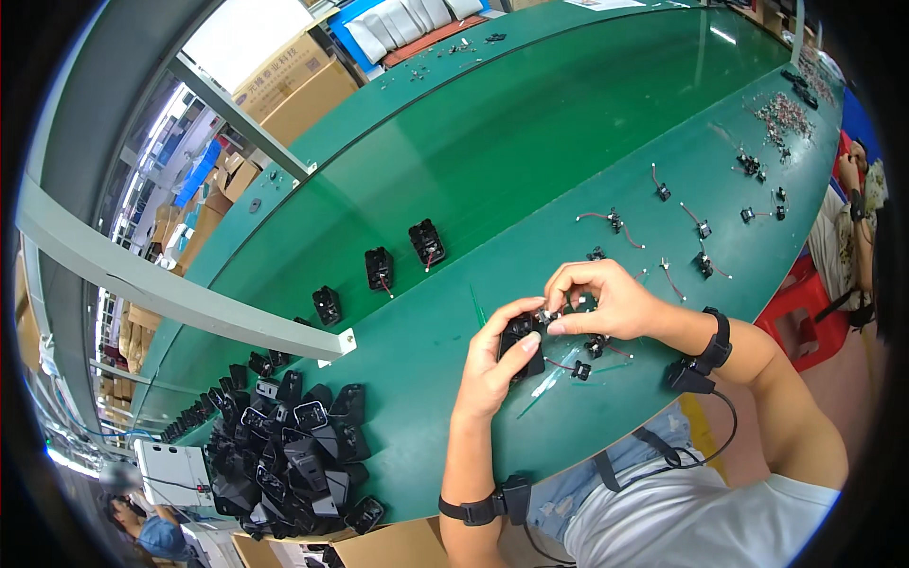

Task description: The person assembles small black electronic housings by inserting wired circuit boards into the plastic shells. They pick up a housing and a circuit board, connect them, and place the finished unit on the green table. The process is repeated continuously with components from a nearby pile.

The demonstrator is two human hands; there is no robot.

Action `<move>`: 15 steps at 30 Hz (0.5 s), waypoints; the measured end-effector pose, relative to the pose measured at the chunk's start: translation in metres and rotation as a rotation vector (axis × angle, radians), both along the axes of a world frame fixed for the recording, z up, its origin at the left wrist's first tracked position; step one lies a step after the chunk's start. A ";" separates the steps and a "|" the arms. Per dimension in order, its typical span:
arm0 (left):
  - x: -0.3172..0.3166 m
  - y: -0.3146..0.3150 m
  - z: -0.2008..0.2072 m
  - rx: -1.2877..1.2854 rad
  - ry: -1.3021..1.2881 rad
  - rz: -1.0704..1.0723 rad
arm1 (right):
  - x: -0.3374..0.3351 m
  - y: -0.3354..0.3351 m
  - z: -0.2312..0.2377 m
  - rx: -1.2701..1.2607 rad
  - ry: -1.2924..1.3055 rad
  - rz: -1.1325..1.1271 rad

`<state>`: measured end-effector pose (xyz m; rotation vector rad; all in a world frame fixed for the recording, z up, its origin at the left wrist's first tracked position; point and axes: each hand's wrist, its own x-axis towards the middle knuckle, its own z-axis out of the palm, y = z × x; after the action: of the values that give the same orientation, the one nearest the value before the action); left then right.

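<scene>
My left hand (pixel 494 364) is wrapped round a black plastic housing (pixel 521 348), its thumb along the near side. Above the housing's opening, my right hand (pixel 601 301) pinches a small part with fine wires (pixel 552 316); the fingers cover most of it. Just right of the housing, small black parts with red and black leads (pixel 580 370) lie on the green worktop. Another such wired part (pixel 597 254) sits just beyond my right hand.
A heap of black housings (pixel 303 454) covers the left end of the bench. Several wired housings (pixel 379 270) stand on the green belt beyond. More wired parts (pixel 703 228) and a pile of small pieces (pixel 784 115) lie right. A grey post foot (pixel 338 347) meets the bench.
</scene>
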<state>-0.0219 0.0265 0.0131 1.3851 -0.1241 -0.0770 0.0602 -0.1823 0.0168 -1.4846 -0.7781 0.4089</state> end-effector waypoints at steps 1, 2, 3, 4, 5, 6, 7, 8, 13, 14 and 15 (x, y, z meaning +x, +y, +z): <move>0.001 0.000 0.000 0.027 -0.006 0.003 | -0.002 0.000 0.004 0.020 0.060 0.005; 0.001 0.000 0.000 0.054 -0.013 0.006 | -0.002 0.000 0.007 0.041 0.120 0.009; 0.000 -0.001 -0.003 0.082 -0.010 0.004 | -0.003 0.000 0.004 0.063 0.109 0.013; 0.000 0.000 -0.005 0.092 0.017 -0.014 | -0.003 0.000 0.002 0.084 0.099 0.017; 0.002 0.001 -0.007 0.102 0.043 -0.033 | -0.002 0.000 0.000 0.106 0.089 0.019; 0.002 0.003 -0.005 0.118 0.062 -0.046 | -0.002 0.002 0.005 0.123 0.093 0.014; 0.002 0.003 -0.006 0.109 0.027 -0.041 | -0.002 0.000 0.010 0.085 0.087 0.016; 0.000 0.001 -0.006 0.099 -0.008 -0.037 | -0.002 -0.002 0.014 0.047 0.080 0.018; 0.004 -0.006 -0.013 0.326 -0.071 0.023 | -0.006 0.002 0.010 0.106 0.132 0.012; 0.004 -0.006 -0.014 0.367 -0.104 0.054 | -0.008 0.002 0.011 0.107 0.138 0.000; 0.004 -0.007 -0.010 0.437 -0.135 0.080 | -0.008 0.002 0.010 0.112 0.144 -0.012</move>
<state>-0.0182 0.0191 0.0026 1.8307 -0.1705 0.0606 0.0523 -0.1801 0.0268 -1.3399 -0.6666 0.4509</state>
